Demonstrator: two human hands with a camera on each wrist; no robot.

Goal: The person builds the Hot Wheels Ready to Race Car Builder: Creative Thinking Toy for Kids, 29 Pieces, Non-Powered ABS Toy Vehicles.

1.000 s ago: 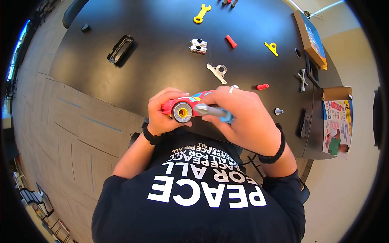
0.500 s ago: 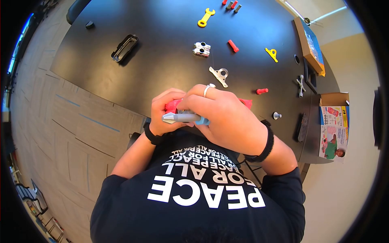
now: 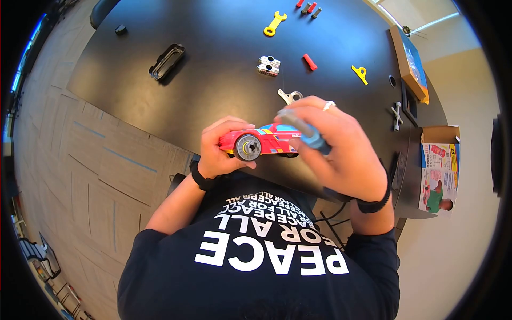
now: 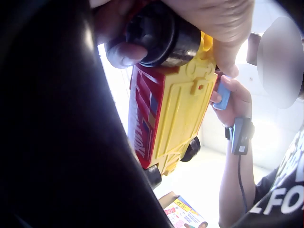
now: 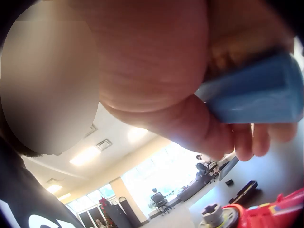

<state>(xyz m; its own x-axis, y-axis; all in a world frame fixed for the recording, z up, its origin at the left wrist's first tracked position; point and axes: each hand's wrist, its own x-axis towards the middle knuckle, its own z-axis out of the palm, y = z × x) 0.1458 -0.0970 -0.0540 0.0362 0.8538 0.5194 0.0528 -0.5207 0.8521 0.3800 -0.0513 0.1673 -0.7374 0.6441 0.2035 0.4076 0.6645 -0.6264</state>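
My left hand (image 3: 214, 149) grips the rear of a red toy car (image 3: 272, 145), its side facing up toward the head camera. A dark wheel (image 3: 247, 147) is at that end; the right wrist view shows a grey bolt (image 5: 213, 214) with a cross-slotted head at its hub. The car's yellow underside (image 4: 183, 114) fills the left wrist view. To the right, my right hand (image 3: 349, 152) holds a toy screwdriver (image 3: 317, 141) by its blue handle. Its grey shaft is blurred and points up and left, overlapping the car's front end, away from the wheel.
On the black table (image 3: 218, 80) lie a yellow wrench (image 3: 275, 24), a silver engine block (image 3: 269, 66), a red bolt (image 3: 310, 62), a grey bracket (image 3: 288, 96), a yellow bracket (image 3: 360, 74) and a black tray-like part (image 3: 167, 62). A printed box (image 3: 440, 165) stands at right.
My right hand swung the screwdriver left across the wheel, then back right and up off it. The hub, earlier showing a yellow ring round a hollow, now has a grey bolt in its middle.
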